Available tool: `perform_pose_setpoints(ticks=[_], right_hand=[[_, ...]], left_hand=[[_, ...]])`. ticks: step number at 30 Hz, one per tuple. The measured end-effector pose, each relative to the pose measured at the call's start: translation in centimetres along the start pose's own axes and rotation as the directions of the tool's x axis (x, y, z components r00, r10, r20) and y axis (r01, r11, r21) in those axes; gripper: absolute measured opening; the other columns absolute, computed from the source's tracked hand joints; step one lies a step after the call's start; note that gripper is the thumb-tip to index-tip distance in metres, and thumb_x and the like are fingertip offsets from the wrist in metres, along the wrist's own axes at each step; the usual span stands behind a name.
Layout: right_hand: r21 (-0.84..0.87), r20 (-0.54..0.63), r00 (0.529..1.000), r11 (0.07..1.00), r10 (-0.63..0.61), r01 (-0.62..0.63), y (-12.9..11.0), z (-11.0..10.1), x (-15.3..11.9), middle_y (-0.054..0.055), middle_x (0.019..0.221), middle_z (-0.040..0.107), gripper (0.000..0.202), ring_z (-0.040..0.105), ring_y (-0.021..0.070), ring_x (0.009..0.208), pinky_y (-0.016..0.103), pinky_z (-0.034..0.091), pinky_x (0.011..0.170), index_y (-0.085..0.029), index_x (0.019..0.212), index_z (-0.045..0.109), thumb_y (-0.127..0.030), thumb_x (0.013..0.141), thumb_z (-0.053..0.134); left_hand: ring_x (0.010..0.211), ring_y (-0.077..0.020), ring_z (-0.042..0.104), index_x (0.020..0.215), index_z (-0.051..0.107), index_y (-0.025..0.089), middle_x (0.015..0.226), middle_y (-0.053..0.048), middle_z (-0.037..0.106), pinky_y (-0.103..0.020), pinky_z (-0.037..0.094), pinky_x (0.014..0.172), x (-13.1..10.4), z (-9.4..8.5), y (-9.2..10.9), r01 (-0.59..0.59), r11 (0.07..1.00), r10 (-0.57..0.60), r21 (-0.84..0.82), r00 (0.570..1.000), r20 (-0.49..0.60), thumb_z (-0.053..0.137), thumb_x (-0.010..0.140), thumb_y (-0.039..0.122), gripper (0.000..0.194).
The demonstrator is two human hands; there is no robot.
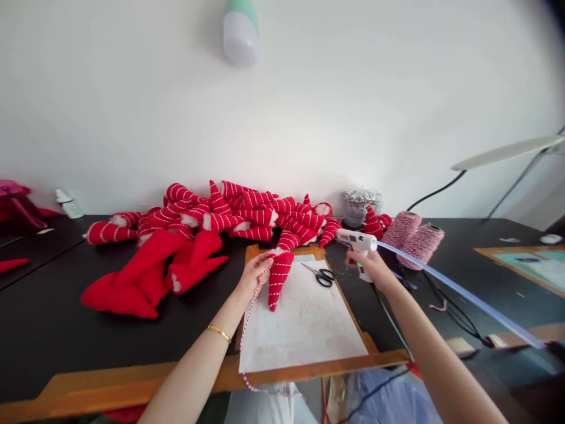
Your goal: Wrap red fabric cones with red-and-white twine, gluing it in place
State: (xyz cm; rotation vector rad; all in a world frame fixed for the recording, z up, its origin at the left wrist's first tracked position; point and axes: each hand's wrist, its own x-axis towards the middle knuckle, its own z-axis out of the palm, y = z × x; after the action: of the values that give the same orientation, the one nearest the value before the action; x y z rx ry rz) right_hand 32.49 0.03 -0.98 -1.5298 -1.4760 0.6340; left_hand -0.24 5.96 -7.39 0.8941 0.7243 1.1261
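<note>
My left hand (256, 272) is closed on the wide end of a red stuffed cone (279, 281) wound with red-and-white twine. The cone's tip points toward me over the white sheet (304, 330). From the same hand a length of twine (247, 321) hangs down past the table edge. My right hand (369, 263) grips a white hot glue gun (359, 241), its nozzle pointing left and a long clear glue stick (450, 288) trailing from its back. Black-handled scissors (324, 277) lie on the sheet between my hands.
A heap of twine-wrapped red cones (220, 215) lies along the wall, with plain red cones (132, 282) at the left. Two twine spools (417, 244), a clear tub (359, 206) and black cables (454, 312) are on the right. A white bottle (69, 204) stands far left.
</note>
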Motion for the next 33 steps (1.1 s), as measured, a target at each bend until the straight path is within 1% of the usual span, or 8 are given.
perform_pose_setpoints(ticks=[2,5,7,9,13,21,27,33], right_hand=[[0.185,0.145,0.989,0.983,-0.032,0.005,-1.5,3.0,-0.1,0.009,0.078,0.065,0.042,0.063,0.0235,0.075,0.039,0.052,0.075,-0.019,0.078,0.059,-0.06,0.084,0.054],[0.544,0.404,0.907,0.828,-0.117,-0.136,-2.5,7.7,-0.5,0.003,0.074,0.06,0.041,0.06,0.0191,0.075,0.039,0.054,0.08,-0.018,0.076,0.058,-0.058,0.079,0.066],[0.624,0.467,0.874,0.751,-0.137,-0.215,-2.3,10.0,-1.0,0.002,0.074,0.057,0.039,0.058,0.0177,0.075,0.039,0.055,0.081,-0.017,0.075,0.059,-0.054,0.081,0.068],[0.618,0.482,0.869,0.746,-0.109,-0.249,-1.8,11.3,-1.6,0.003,0.074,0.056,0.039,0.057,0.0178,0.075,0.039,0.055,0.08,-0.017,0.073,0.06,-0.054,0.082,0.067],[0.535,0.512,0.858,0.796,-0.041,-0.281,-1.0,11.6,-2.5,0.004,0.074,0.057,0.045,0.059,0.0196,0.075,0.037,0.054,0.077,-0.017,0.068,0.06,-0.06,0.079,0.068],[0.526,0.546,0.837,0.787,-0.023,-0.322,-0.5,11.3,-2.5,0.003,0.072,0.057,0.046,0.059,0.019,0.073,0.038,0.053,0.078,-0.017,0.067,0.061,-0.061,0.077,0.069],[0.472,0.547,0.837,0.829,-0.008,-0.301,-0.3,11.1,-2.6,0.005,0.072,0.059,0.048,0.06,0.0212,0.075,0.041,0.053,0.082,-0.017,0.066,0.062,-0.064,0.077,0.068],[0.451,0.545,0.838,0.849,-0.018,-0.274,0.1,11.2,-2.6,0.005,0.073,0.062,0.047,0.063,0.0223,0.077,0.04,0.051,0.083,-0.017,0.067,0.064,-0.063,0.079,0.066]], left_hand=[[0.028,-0.0016,0.027,0.111,0.069,0.018,0.043,0.012,0.042,-0.015,0.013,0.028,0.1,-0.2,-0.2,-0.015,1.0,0.015,0.008,1.0,-0.018,0.085,0.068,0.037,0.049],[0.029,-0.0014,0.029,0.108,0.07,0.017,0.045,0.01,0.046,-0.015,0.013,0.029,0.3,-0.5,-0.5,-0.045,0.999,0.044,-0.02,0.998,-0.045,0.087,0.065,0.035,0.049],[0.029,-0.0008,0.028,0.105,0.071,0.017,0.047,0.009,0.048,-0.015,0.013,0.03,0.4,-0.5,-0.7,-0.049,0.998,0.047,-0.033,0.997,-0.055,0.088,0.065,0.035,0.047],[0.03,-0.0004,0.028,0.105,0.072,0.017,0.048,0.008,0.05,-0.016,0.013,0.03,0.4,-0.5,-0.8,-0.047,0.998,0.045,-0.029,0.997,-0.063,0.087,0.066,0.034,0.044],[0.029,-0.0009,0.03,0.103,0.072,0.017,0.05,0.007,0.054,-0.017,0.013,0.029,0.3,0.0,-0.9,-0.032,0.999,0.031,-0.013,0.997,-0.074,0.087,0.065,0.033,0.043],[0.031,-0.0001,0.033,0.095,0.072,0.015,0.057,0.005,0.062,-0.016,0.018,0.03,0.0,1.1,-0.3,-0.044,0.997,0.038,-0.058,0.994,-0.102,0.091,0.059,0.03,0.043],[0.032,0.0007,0.032,0.097,0.072,0.014,0.053,0.007,0.056,-0.014,0.02,0.031,0.0,0.9,-0.5,-0.05,0.993,0.038,-0.108,0.993,-0.11,0.092,0.057,0.029,0.048],[0.03,-0.0007,0.031,0.103,0.071,0.017,0.049,0.01,0.05,-0.014,0.017,0.03,0.1,0.3,-0.8,-0.004,0.997,-0.002,-0.078,0.996,-0.088,0.087,0.065,0.029,0.043]])
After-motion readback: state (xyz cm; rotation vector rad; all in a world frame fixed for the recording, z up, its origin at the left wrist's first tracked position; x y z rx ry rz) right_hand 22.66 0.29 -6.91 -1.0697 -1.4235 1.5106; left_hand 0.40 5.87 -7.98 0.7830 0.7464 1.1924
